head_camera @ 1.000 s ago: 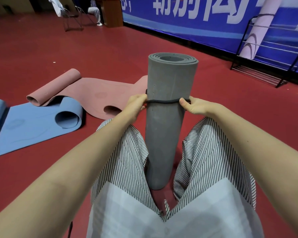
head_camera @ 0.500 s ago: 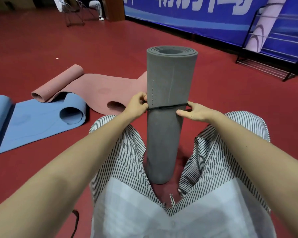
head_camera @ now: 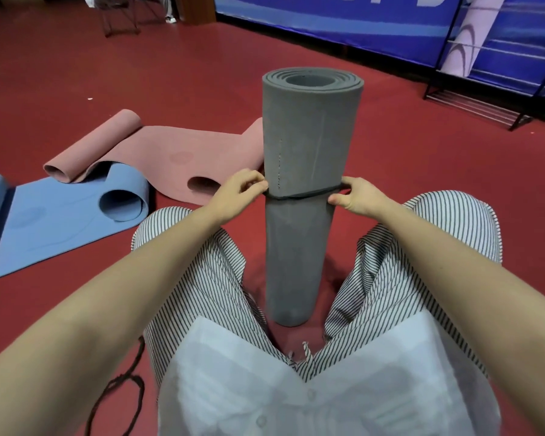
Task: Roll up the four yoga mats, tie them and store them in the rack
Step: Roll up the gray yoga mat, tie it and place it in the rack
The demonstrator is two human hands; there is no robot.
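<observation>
A rolled grey yoga mat [head_camera: 299, 247] stands upright on the floor between my knees. A thin dark band [head_camera: 306, 194] circles it near the middle. My left hand [head_camera: 239, 191] pinches the band at the mat's left side, and my right hand [head_camera: 356, 196] grips it at the right side. A pink mat [head_camera: 177, 155] lies partly unrolled on the floor to the left, with a blue mat [head_camera: 54, 215] overlapping its near edge. The black wire rack [head_camera: 482, 105] stands at the far right against the wall, with a pale rolled mat [head_camera: 463, 36] leaning in it.
The floor is red. A dark cord [head_camera: 123, 385] lies on it by my left thigh. A blue banner [head_camera: 343, 23] lines the far wall. Folding chair legs [head_camera: 120, 17] and a wooden cabinet [head_camera: 199, 7] show at the far top left.
Both hands have slid the band further down the grey mat, from its upper third toward its middle. The view has tilted downward.
</observation>
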